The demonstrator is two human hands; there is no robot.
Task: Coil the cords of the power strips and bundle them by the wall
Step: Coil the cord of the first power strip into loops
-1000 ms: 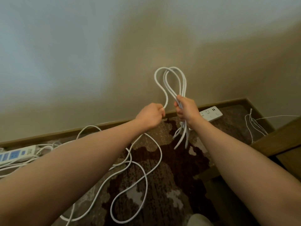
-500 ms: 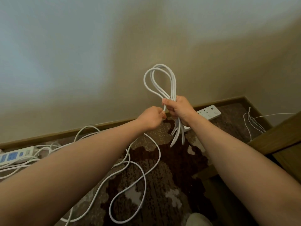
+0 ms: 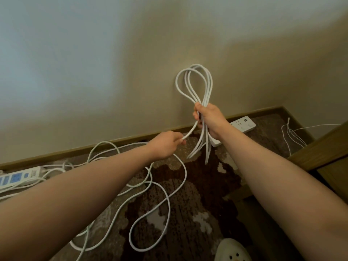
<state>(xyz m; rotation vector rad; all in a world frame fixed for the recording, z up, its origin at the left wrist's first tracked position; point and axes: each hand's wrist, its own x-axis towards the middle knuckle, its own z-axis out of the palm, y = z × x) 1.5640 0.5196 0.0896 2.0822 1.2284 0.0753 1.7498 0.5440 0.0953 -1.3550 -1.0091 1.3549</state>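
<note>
A: Floor — brown patterned carpet, lower half of frame, meeting the baseboard.

B: On it: loose white cord looping at centre; blue-faced power strip at left edge; white power strip by the wall, right; thin white wires far right; pale slipper at bottom.

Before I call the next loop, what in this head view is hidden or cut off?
- White power strip, head view: its near end sits behind the right hand and forearm.
- Blue-socket power strip: cut off by the left edge.
- Loose cord on the carpet: partly under the left forearm, so its full run is unclear.
- Thin wires at right: too small to identify.
</note>
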